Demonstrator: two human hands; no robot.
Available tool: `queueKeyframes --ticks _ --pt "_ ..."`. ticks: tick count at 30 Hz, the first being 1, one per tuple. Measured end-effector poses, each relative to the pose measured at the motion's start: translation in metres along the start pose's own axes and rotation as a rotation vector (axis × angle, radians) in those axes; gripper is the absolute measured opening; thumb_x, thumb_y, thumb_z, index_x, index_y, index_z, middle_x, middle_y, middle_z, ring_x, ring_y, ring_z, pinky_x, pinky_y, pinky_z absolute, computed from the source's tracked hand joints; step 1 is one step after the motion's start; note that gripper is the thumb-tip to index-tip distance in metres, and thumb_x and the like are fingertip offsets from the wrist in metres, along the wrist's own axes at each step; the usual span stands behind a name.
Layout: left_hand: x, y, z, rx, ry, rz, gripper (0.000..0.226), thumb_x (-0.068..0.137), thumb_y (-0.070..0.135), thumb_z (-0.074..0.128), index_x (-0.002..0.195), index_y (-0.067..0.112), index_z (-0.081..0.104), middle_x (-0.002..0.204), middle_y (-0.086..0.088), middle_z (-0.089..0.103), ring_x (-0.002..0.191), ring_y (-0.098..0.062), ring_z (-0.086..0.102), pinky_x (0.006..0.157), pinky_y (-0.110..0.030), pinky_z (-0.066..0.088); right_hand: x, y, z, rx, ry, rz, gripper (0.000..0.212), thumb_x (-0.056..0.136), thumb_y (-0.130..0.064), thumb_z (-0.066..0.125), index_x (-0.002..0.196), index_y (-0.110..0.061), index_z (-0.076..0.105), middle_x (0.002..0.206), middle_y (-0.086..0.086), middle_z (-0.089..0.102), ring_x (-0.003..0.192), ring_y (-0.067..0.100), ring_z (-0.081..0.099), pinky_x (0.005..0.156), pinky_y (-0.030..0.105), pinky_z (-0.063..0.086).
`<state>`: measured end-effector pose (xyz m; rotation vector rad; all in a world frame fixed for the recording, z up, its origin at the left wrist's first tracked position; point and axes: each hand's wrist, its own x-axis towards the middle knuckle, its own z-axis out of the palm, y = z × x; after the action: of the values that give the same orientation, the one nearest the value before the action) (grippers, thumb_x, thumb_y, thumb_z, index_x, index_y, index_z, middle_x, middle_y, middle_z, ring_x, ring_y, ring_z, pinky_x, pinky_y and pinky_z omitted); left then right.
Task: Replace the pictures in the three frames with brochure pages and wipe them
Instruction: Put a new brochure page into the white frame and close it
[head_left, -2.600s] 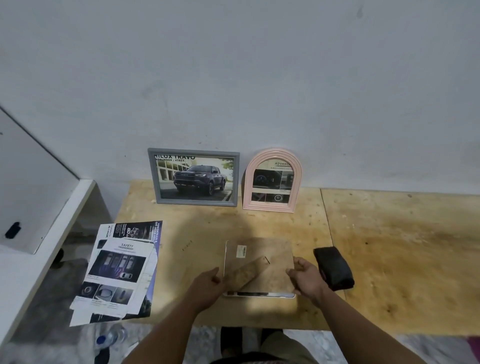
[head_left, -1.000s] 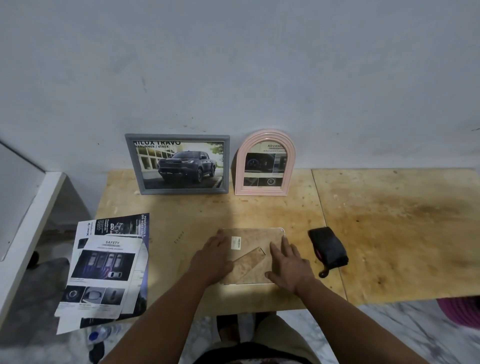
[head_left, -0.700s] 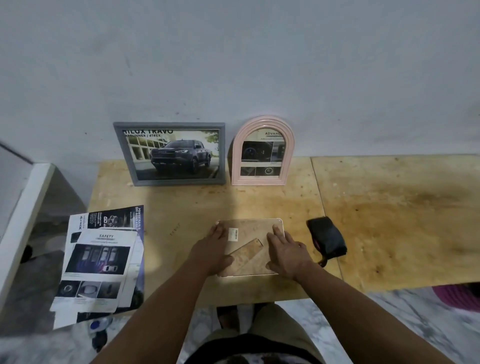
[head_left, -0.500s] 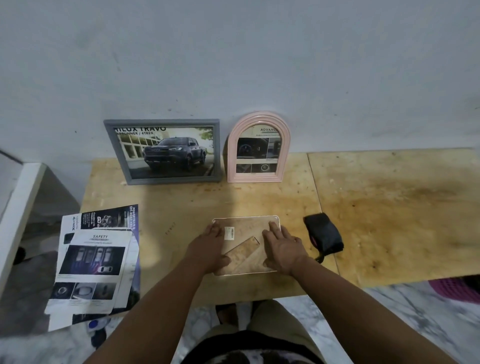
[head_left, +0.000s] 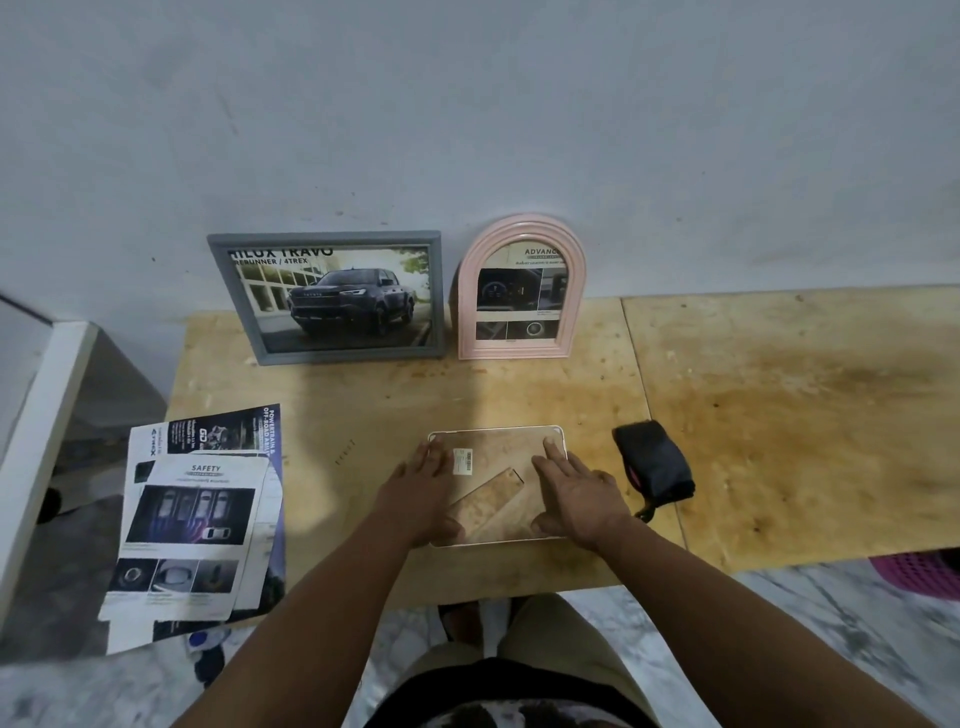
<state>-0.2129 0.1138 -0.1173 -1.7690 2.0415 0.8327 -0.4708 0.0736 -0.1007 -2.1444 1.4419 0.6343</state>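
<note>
Since the earlier frames, both hands have been shifted from the near corners of the third frame (head_left: 496, 483) onto its backing board, where the fingers are now spread flat. No other item on the tabletop (head_left: 779, 415) appears to have been displaced.

Well to the left of the hands, the brochure pages (head_left: 200, 514) are seen overhanging the near left edge of the tabletop. A slide to the floor could be caused by any knock from the left forearm.

The left hand (head_left: 423, 493) is laid open on the left side of the board, pressing and grasping nothing. The fold-out stand (head_left: 485, 504) lies between the hands. The right hand (head_left: 576, 499) is likewise laid open on the right side. The frame lies face down. If pressure is applied unevenly, the board could seat crooked, or the page beneath could be creased; whether a page is inside cannot be told.

Just to the right of the right hand, the black cloth (head_left: 653, 465) is placed. Wiping is judged not yet done on this frame.

Beyond the hands, the grey frame (head_left: 327, 299) and the pink arched frame (head_left: 521, 291) are leaned on the wall, and could be toppled by a jolt.
</note>
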Motion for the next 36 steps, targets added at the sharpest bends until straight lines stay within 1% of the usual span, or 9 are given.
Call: queueKeyframes --ticks 5,11,15,20,25,27,30,33,36 --pt "-0.003 0.000 0.001 0.007 -0.016 0.004 0.120 0.081 0.058 0.070 0.159 0.011 -0.009 0.165 -0.010 -0.021 0.154 -0.031 -0.013 0.123 -0.049 0.014 -0.001 0.002 -0.001 0.014 -0.032 -0.010 0.098 0.087 -0.054 0.070 0.160 -0.031 0.008 0.169 -0.007 -0.017 0.157 0.025 0.003 0.116 0.059 0.031" --pt "0.000 -0.001 0.007 0.020 -0.009 -0.036 0.123 0.079 0.060 0.070 0.159 0.015 -0.012 0.166 -0.008 -0.020 0.154 -0.032 -0.012 0.122 -0.051 0.014 0.000 0.004 -0.010 -0.030 -0.023 -0.040 0.102 0.082 -0.048 0.077 0.158 -0.030 0.012 0.169 0.002 -0.017 0.156 0.030 0.006 0.115 0.057 0.033" --pt "0.000 -0.002 0.009 0.011 -0.013 -0.035 0.121 0.080 0.062 0.068 0.159 0.018 -0.011 0.165 -0.007 -0.022 0.154 -0.032 -0.013 0.123 -0.052 0.013 0.001 0.009 -0.010 -0.024 -0.054 -0.059 0.109 0.080 -0.046 0.079 0.160 -0.031 0.006 0.169 0.001 -0.019 0.156 0.028 0.008 0.115 0.058 0.034" --pt "-0.003 -0.003 0.011 0.007 0.018 -0.021 0.120 0.081 0.063 0.067 0.159 0.018 -0.012 0.165 -0.007 -0.024 0.153 -0.032 -0.014 0.124 -0.050 0.014 -0.002 0.012 -0.008 -0.022 -0.018 -0.056 0.107 0.081 -0.047 0.078 0.160 -0.034 0.007 0.169 -0.003 -0.019 0.156 0.024 0.008 0.113 0.058 0.035" --pt "-0.013 -0.016 0.029 -0.020 0.021 0.048 0.106 0.090 0.067 0.052 0.158 0.022 -0.016 0.162 -0.005 -0.030 0.153 -0.031 -0.014 0.125 -0.049 0.012 0.001 0.016 -0.006 0.021 -0.051 -0.065 0.108 0.081 -0.047 0.079 0.160 -0.036 0.006 0.168 -0.004 -0.021 0.156 0.025 0.005 0.112 0.058 0.038" --pt "-0.015 -0.019 0.032 -0.005 0.017 0.058 0.104 0.090 0.069 0.048 0.158 0.023 -0.017 0.162 -0.004 -0.031 0.153 -0.031 -0.015 0.125 -0.050 0.012 -0.001 0.015 -0.007 0.045 -0.060 -0.071 0.105 0.082 -0.047 0.077 0.161 -0.035 0.008 0.169 -0.003 -0.020 0.156 0.025 0.008 0.111 0.056 0.040" --pt "-0.016 -0.017 0.029 -0.001 0.013 0.055 0.103 0.091 0.065 0.052 0.158 0.024 -0.015 0.162 -0.003 -0.030 0.153 -0.032 -0.014 0.124 -0.050 0.011 -0.001 0.011 -0.016 0.039 0.015 -0.086 0.090 0.088 -0.053 0.066 0.160 -0.029 0.017 0.171 0.003 -0.005 0.154 0.029 0.017 0.111 0.054 0.040" --pt "-0.016 -0.015 0.026 -0.014 -0.002 0.049 0.102 0.091 0.063 0.053 0.159 0.023 -0.013 0.163 -0.003 -0.030 0.153 -0.032 -0.014 0.124 -0.051 0.011 0.007 0.004 -0.023 0.007 0.110 -0.083 0.089 0.092 -0.061 0.055 0.161 -0.025 0.012 0.171 0.002 -0.004 0.156 0.028 0.006 0.116 0.056 0.032" --pt "-0.017 -0.013 0.023 -0.017 -0.001 0.044 0.100 0.092 0.062 0.052 0.159 0.023 -0.012 0.163 -0.003 -0.029 0.154 -0.032 -0.012 0.124 -0.050 0.013 0.018 -0.003 -0.024 -0.055 0.024 -0.069 0.094 0.092 -0.067 0.048 0.162 -0.019 0.008 0.170 0.006 -0.009 0.157 0.027 0.000 0.119 0.057 0.027"
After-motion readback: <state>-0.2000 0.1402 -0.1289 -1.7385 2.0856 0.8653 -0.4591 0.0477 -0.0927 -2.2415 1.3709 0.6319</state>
